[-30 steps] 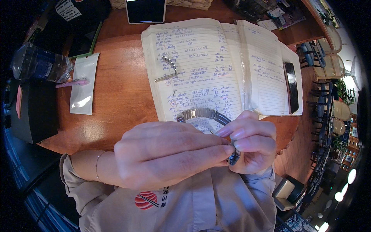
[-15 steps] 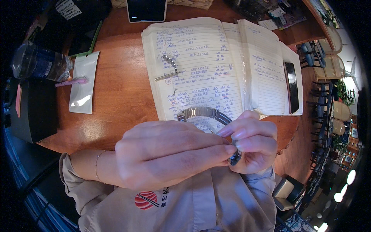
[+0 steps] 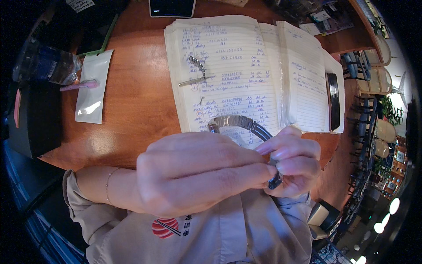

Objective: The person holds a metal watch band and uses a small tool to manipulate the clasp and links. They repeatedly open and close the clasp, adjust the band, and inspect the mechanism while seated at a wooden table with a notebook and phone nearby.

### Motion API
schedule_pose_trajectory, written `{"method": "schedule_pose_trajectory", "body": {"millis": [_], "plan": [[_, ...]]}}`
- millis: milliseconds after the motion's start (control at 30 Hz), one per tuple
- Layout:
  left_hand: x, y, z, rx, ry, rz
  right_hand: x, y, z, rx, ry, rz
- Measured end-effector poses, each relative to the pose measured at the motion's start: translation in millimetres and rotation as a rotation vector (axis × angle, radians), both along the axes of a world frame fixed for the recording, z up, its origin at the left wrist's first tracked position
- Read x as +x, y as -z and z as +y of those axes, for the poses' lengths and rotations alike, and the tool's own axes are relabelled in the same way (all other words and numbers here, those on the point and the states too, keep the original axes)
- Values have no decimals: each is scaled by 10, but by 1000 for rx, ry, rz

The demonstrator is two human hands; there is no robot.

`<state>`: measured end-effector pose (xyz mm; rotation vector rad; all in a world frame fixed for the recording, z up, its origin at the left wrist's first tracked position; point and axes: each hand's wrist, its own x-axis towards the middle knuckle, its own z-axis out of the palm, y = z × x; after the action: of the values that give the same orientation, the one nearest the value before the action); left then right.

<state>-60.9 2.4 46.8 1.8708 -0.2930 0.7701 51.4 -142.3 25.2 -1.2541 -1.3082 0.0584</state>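
Observation:
Both hands hold a silver metal watch band (image 3: pixel 237 122), whose linked strap arches up over the notebook pages. My left hand (image 3: pixel 198 174) reaches across from the left, its fingers closed and their tips pressed on the band's near end. At that same end, my right hand (image 3: pixel 299 160) pinches the band between bent fingers and thumb. The left hand covers part of the strap. Beyond them, on the open notebook (image 3: pixel 237 94), lie a short curved piece of metal links (image 3: pixel 200 66), a thin silver rod (image 3: pixel 192 82) and a tiny dark piece (image 3: pixel 202 100).
A white packet (image 3: pixel 97 103) with a pink pen (image 3: pixel 83 85) across it lies left, near a plastic bottle (image 3: pixel 48 61) and a black box (image 3: pixel 37 127). One phone (image 3: pixel 172 8) sits at the far edge; another dark phone (image 3: pixel 333 101) rests on the notebook's right side.
The hands and the watch band have shifted slightly right in view, with the grip kept. The view itself has moved a little; the notebook and the pieces on it lie as before.

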Motion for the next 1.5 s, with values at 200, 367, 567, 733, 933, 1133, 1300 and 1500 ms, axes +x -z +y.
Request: {"method": "schedule_pose_trajectory", "body": {"millis": [200, 367, 567, 733, 933, 1133, 1300, 1500], "plan": [[-13, -39, 49, 43, 79, -2, -18, 14, -1, 77, -15, 31], [-14, -28, 33, 79, 59, -55, -115, 27, 44, 146, 56, 64], [-42, -40, 5, 32, 47, -16, -30, 47, -40, 92, 44, -87], [-33, -23, -9, 25, 35, -37, -106, 88, 6, 165, 125, -65], [-9, -1, -33, 32, 9, -88, -116, 90, 25, 207, 136, -48], [-17, 5, 6, 8, 20, -50, -124, 96, 58, 173, 119, -14], [-8, 6, -32, -94, -24, 38, 40, 34, -3, 29, 21, -98], [21, -44, 106, -236, 63, 381, -17, -55, 35, -106, 152, 45]]}}
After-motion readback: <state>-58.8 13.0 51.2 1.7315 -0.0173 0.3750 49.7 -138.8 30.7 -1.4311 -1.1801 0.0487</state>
